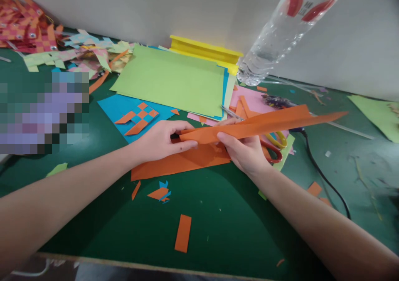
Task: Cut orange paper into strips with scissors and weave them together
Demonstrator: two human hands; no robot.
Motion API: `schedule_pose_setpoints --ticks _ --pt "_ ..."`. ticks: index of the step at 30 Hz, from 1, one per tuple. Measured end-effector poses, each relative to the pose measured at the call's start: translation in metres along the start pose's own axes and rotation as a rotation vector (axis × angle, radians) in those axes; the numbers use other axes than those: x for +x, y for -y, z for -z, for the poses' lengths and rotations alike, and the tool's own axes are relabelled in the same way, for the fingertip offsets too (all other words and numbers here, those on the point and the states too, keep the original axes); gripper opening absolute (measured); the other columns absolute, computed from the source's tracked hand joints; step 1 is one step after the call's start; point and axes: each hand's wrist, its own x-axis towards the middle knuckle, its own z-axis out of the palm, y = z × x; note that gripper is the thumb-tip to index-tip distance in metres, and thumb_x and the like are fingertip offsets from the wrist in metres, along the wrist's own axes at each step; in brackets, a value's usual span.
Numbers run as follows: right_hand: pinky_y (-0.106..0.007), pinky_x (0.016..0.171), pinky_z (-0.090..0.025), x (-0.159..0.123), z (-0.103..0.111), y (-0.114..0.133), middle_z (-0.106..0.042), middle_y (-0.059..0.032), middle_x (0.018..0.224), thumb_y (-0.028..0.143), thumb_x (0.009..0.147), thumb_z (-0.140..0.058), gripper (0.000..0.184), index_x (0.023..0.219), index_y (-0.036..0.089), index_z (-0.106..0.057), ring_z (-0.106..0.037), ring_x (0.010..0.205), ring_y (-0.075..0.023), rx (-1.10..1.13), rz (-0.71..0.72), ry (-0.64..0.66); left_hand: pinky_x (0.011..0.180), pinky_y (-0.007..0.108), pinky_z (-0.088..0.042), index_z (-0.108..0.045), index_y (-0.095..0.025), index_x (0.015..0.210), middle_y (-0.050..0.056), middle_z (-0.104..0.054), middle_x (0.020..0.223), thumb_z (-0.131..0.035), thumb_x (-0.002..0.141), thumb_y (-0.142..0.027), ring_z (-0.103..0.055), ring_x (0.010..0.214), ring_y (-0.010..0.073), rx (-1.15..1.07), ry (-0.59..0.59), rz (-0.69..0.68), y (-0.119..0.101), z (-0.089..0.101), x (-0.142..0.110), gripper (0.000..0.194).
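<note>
Between my two hands is a long folded sheet of orange paper (262,121), lifted off the table and pointing to the right. My left hand (170,137) pinches its left end between thumb and fingers. Closed around its middle is my right hand (241,148), thumb on the near side. Below lies another orange paper piece (181,164), partly covered by my hands. Scissors with red and yellow handles (274,152) rest beside my right hand, partly hidden. Behind my left hand, a woven orange and blue paper fish (141,117) lies on a blue sheet (109,106).
Green paper sheets (174,81) are stacked at the back, near a yellow holder (205,52). A clear plastic bottle (280,31) stands right of them. A black cable (314,164) crosses the right side. Orange scraps (183,233) dot the green table (124,227). Woven paper pieces (28,23) pile up far left.
</note>
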Motion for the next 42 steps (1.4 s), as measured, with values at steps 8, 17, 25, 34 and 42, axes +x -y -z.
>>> schedule_pose_setpoints --ticks 8,17,25,34,42 --pt "-0.033 0.084 -0.059 -0.004 -0.001 0.01 -0.077 0.0001 0.1 0.026 0.083 -0.071 0.014 0.097 0.026 -0.073 -0.072 0.094 -0.0188 -0.138 0.031 0.149 0.06 0.019 -0.049 -0.068 -0.017 0.088 0.0 -0.075 0.081 -0.06 0.091 -0.033 -0.068 0.072 0.0114 -0.03 0.052 -0.006 -0.004 0.001 -0.001 0.018" --pt "-0.034 0.092 -0.059 -0.005 0.0 0.015 -0.077 0.0033 0.105 0.029 0.088 -0.067 0.016 0.102 0.031 -0.075 -0.072 0.1 -0.0192 -0.299 0.046 0.275 0.059 0.022 -0.047 -0.069 -0.016 0.08 0.003 -0.073 0.076 -0.055 0.093 -0.039 -0.066 0.069 0.0132 0.108 0.08 -0.019 -0.004 0.002 0.0 0.03" --pt "-0.039 0.082 -0.062 -0.007 -0.002 0.014 -0.077 0.0 0.097 0.041 0.087 -0.066 0.011 0.092 0.033 -0.072 -0.073 0.093 -0.0243 -0.353 -0.112 0.179 0.06 0.022 -0.047 -0.071 -0.017 0.082 0.003 -0.073 0.078 -0.054 0.093 -0.04 -0.066 0.071 0.0141 0.131 0.076 -0.03 -0.003 0.002 0.0 0.031" --pt "-0.038 0.076 -0.06 -0.005 -0.002 0.014 -0.074 -0.0023 0.083 0.039 0.085 -0.067 0.013 0.078 0.029 -0.07 -0.071 0.082 -0.0225 -0.416 -0.04 0.144 0.06 0.023 -0.046 -0.072 -0.018 0.083 0.003 -0.072 0.077 -0.053 0.093 -0.04 -0.064 0.069 0.0134 0.153 0.078 -0.012 -0.003 0.002 -0.001 0.031" --pt "-0.035 0.078 -0.059 -0.007 -0.003 0.015 -0.075 -0.0037 0.087 0.041 0.083 -0.07 0.021 0.073 0.022 -0.067 -0.071 0.085 -0.0216 -0.357 -0.082 0.109 0.059 0.023 -0.046 -0.074 -0.019 0.085 0.003 -0.07 0.074 -0.052 0.094 -0.044 -0.062 0.067 0.0135 0.147 0.093 -0.007 -0.001 0.003 -0.002 0.034"
